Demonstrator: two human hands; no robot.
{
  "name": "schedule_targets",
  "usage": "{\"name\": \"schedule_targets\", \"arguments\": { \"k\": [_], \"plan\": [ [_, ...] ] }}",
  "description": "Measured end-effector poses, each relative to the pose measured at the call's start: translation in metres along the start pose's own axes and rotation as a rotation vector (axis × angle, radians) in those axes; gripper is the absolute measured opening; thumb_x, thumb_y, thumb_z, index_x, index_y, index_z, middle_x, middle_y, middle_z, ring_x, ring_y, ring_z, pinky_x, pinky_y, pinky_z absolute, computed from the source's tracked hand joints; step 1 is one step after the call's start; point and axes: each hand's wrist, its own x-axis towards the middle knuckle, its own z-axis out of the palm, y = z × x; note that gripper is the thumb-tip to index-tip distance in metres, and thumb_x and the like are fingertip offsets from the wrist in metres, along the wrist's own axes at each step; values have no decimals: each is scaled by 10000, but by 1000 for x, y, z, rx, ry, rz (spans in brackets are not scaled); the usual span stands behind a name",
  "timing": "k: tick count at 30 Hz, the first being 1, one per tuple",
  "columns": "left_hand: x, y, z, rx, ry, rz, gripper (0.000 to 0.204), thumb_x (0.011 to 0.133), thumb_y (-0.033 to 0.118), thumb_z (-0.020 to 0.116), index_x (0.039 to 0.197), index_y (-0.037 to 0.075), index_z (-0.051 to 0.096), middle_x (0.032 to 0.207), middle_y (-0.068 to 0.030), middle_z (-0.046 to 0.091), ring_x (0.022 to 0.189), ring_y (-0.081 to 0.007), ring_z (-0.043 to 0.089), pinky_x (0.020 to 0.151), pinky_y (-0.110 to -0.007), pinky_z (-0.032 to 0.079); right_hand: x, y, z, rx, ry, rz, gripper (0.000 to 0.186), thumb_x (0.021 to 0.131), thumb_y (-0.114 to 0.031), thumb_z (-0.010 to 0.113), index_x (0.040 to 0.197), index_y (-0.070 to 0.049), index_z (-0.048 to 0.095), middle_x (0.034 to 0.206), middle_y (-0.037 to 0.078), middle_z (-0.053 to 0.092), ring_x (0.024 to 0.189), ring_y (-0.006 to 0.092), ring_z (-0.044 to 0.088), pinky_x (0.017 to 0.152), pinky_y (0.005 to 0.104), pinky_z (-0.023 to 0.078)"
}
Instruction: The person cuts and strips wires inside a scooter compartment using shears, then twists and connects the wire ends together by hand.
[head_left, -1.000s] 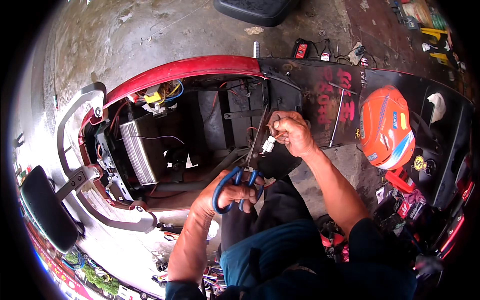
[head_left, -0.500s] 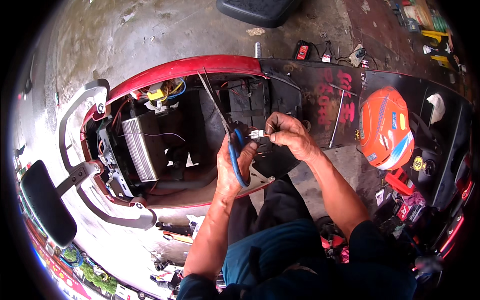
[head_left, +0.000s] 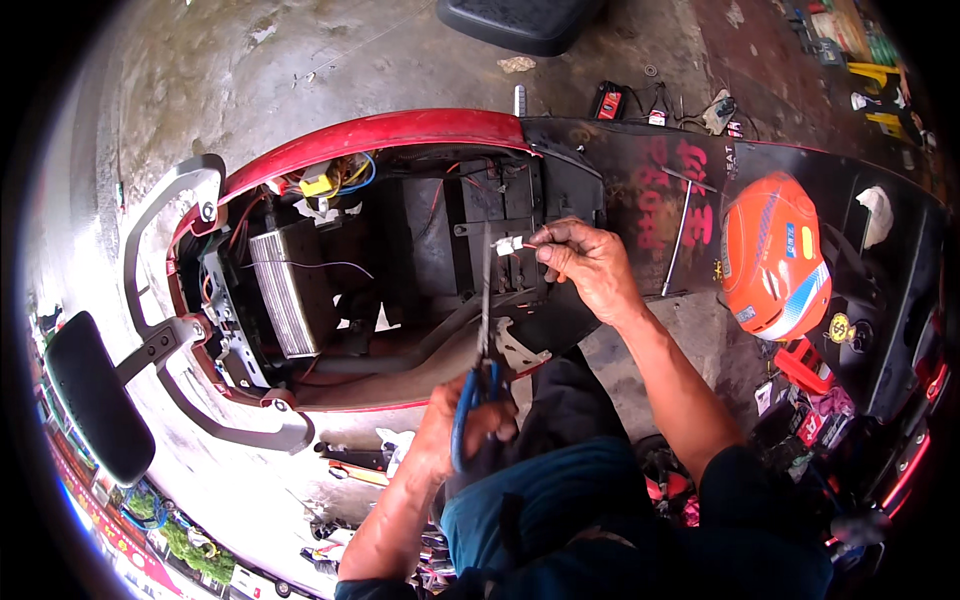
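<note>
My left hand [head_left: 460,430] is closed around blue-handled scissors [head_left: 480,390], whose long blades point up toward a small white connector [head_left: 508,245]. My right hand [head_left: 590,270] pinches the thin wires at the connector's right end. Both are over the open body of a red-edged vehicle [head_left: 420,125], with dark inner panels, a finned silver metal box [head_left: 282,295] at the left and a bundle of coloured wires with a yellow part [head_left: 320,185] along the upper edge.
An orange helmet [head_left: 770,255] and a T-handle tool [head_left: 680,235] lie on the black right section. A grab rail [head_left: 150,260] and padded backrest [head_left: 95,395] are at the left. A black seat [head_left: 515,20], meter [head_left: 608,102] and scattered parts are on the floor.
My left hand first rose with the scissors, then dropped back down, the blades now upright below the connector. The connector and my right hand's fingertips have moved slightly upward since half a second ago.
</note>
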Motion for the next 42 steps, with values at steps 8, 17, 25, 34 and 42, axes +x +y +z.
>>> {"name": "schedule_targets", "arguments": {
  "k": [8,17,25,34,42],
  "plan": [
    [-6,4,11,-87,-18,-228,330,734,0,604,1054,-59,547,703,-97,586,586,-151,572,536,-254,478,6,14,14,135,79,-15,129,860,-60,614,979,-33,574,793,5,596,671,71,567,570,201,451],
    [20,-3,10,-87,38,-148,253,759,54,592,986,-54,574,725,-110,614,587,-180,606,578,-270,459,4,11,23,28,11,19,120,840,-4,615,950,-20,569,780,3,579,655,63,535,576,205,446],
    [31,0,7,210,69,-61,139,754,67,563,860,-22,567,668,-70,586,583,-120,561,554,-261,451,10,4,20,11,-57,20,143,846,-49,615,977,-32,559,806,-2,563,658,56,506,553,201,419],
    [49,-17,-4,835,356,250,191,735,99,584,889,-14,589,660,-165,602,620,-299,603,607,-367,468,16,-14,27,115,-34,238,261,788,-176,663,1004,-69,563,783,-13,561,581,25,394,477,184,275],
    [62,-28,1,1085,457,385,170,793,164,592,920,51,583,727,-216,618,722,-405,604,672,-494,476,19,-14,15,145,-69,366,160,767,-121,641,897,-71,563,736,-25,540,522,11,370,430,168,239]
  ]
}}
